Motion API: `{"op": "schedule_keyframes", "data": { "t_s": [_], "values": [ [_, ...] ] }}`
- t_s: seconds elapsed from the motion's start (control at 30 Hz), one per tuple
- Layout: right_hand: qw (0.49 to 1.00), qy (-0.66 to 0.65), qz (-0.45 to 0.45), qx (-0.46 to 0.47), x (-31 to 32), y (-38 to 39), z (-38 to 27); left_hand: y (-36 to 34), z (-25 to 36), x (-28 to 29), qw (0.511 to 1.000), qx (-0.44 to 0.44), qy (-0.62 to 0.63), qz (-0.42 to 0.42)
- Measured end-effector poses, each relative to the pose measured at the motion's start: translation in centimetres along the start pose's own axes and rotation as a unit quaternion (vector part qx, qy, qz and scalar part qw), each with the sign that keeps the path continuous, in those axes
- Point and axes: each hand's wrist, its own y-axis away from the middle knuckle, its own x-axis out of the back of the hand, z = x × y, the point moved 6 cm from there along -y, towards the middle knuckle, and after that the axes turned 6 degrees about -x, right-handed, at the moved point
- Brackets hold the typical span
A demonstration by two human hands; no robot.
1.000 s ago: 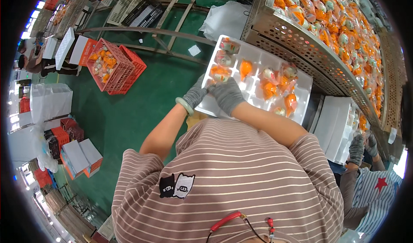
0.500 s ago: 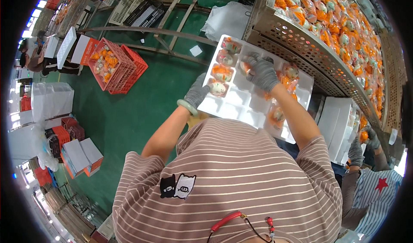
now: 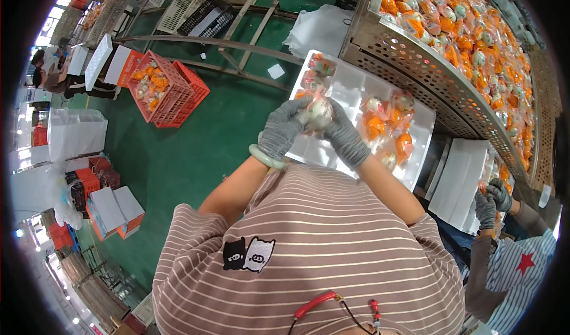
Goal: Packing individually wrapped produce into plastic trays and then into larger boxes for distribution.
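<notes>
In the head view, the person's left hand (image 3: 280,128) and right hand (image 3: 346,137), both in grey knitted gloves, are together, fingers closed on opposite sides of one wrapped egg (image 3: 320,113). It is held above the left part of a white tray (image 3: 349,87) with square compartments. Other wrapped eggs sit along the tray's left edge, partly hidden by the hands, while orange-and-white packets (image 3: 376,126) lie bunched toward its right side. A pale bracelet (image 3: 267,157) circles the left wrist. Beyond the tray's upper right side stands a metal bin (image 3: 409,62) with holes in its wall, heaped with similar packets. At right, a co-worker's gloved hands (image 3: 485,211) are close together beside a white box (image 3: 456,175). Red crates (image 3: 176,102) stand on the green floor (image 3: 148,175) at left.
</notes>
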Motion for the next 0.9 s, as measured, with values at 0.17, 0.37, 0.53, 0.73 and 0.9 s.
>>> {"op": "schedule_keyframes", "data": {
  "t_s": [0.17, 0.37, 0.53, 0.73, 0.9],
  "values": [
    [0.888, 0.452, 0.036, 0.074, -2.2, 1.5, -4.2, 1.7, -1.0, 4.6, 0.982, -0.041, -0.178, 0.051],
    [0.726, 0.667, -0.136, 0.095, -8.0, -0.4, -0.3, 0.6, -16.6, 9.2, 0.968, 0.179, 0.154, 0.086],
    [0.729, 0.644, -0.213, 0.095, -6.9, -1.7, 1.3, -1.4, -20.6, 6.5, 0.897, 0.245, 0.367, 0.000],
    [0.754, 0.600, -0.243, 0.111, -6.0, -2.6, 1.7, -0.5, -20.6, 6.0, 0.898, 0.248, 0.363, 0.010],
    [0.827, 0.535, -0.138, 0.101, -5.7, -1.6, 2.6, 1.6, -16.9, 7.4, 0.983, 0.132, 0.122, -0.036]
  ]
}}
